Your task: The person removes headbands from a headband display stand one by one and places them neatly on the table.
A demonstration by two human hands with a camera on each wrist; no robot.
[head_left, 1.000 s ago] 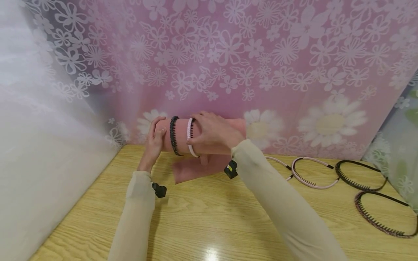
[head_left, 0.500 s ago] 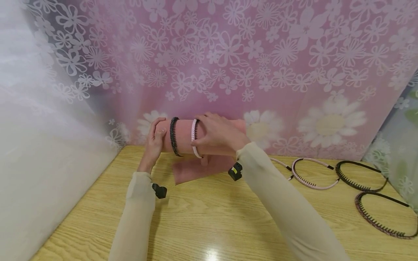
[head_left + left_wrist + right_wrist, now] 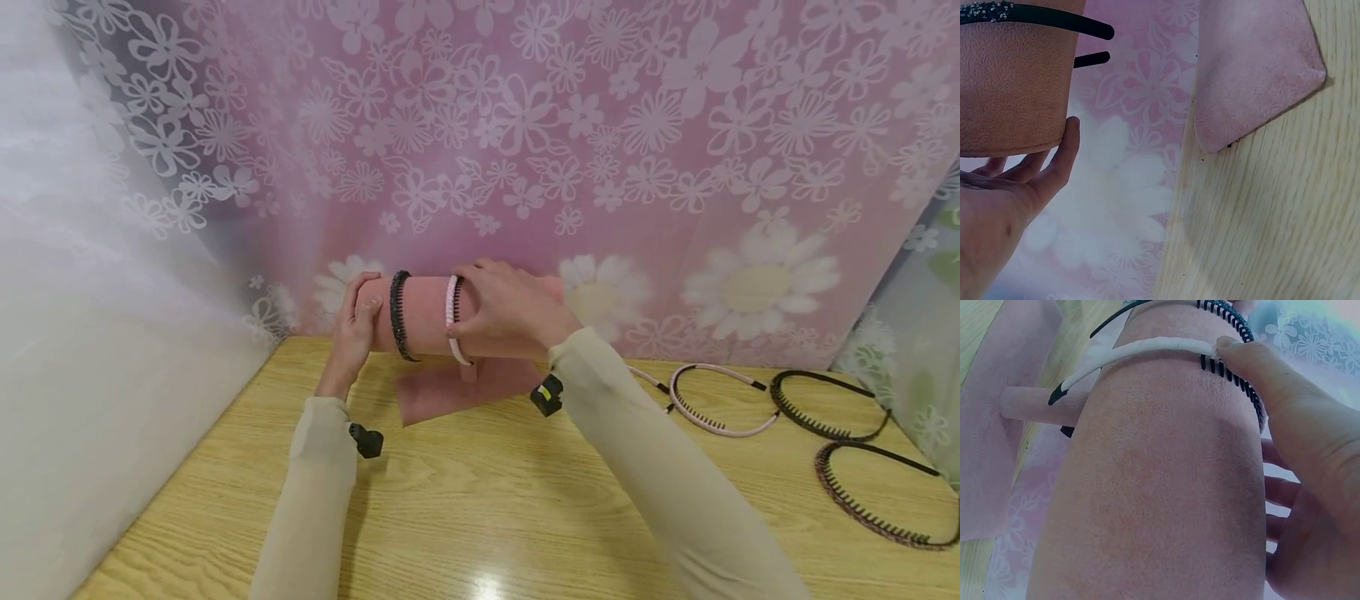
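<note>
- Reference: read directions on the head view, with the pink roll [image 3: 426,317] at the dial centre.
- Left hand [image 3: 354,333]: grips the roll's end at 9 o'clock; your thumb lies on the front, your fingers reach over the end.
- Right hand [image 3: 510,304]: grasps the white headband [image 3: 452,308]; your thumb presses on the band's front, your other fingers reach to the roll's far side.
- White headband: fitted around the roll near mid-length; 2 black tips show below.
- Black headband [image 3: 397,317]: around the roll at 9 o'clock from the white headband, apart from it.
- Post [image 3: 468,371] and base [image 3: 427,398]: at 6 o'clock, the base on the wooden table [image 3: 450,500].
- Between 3 and 4 o'clock, on the table: a pale pink headband [image 3: 675,400], a dark headband [image 3: 782,402] and a brownish headband [image 3: 832,492].
</note>
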